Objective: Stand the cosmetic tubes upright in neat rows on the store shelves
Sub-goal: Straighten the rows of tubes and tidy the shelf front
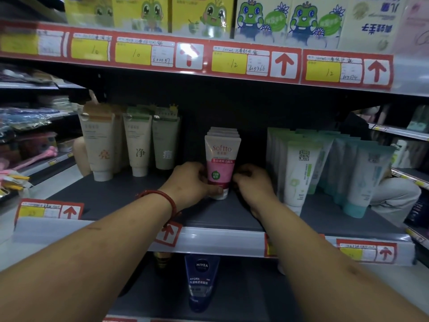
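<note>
A row of pink-and-white Softto tubes (222,159) stands upright, cap down, in the middle of the dark middle shelf (130,196). My left hand (189,182) grips the front tube's lower left side, thumb on its white cap. My right hand (254,182) is curled against the row's right side, touching it low down. Cream and green tubes (139,145) stand in short rows to the left. White-green and teal tubes (301,173) stand packed on the right, some leaning.
Yellow and white frog-printed boxes (209,15) fill the top shelf above red price labels (255,62). A blue Nivea tube (201,280) stands on the shelf below. A crouching person (394,194) shows at the right, past the shelf end.
</note>
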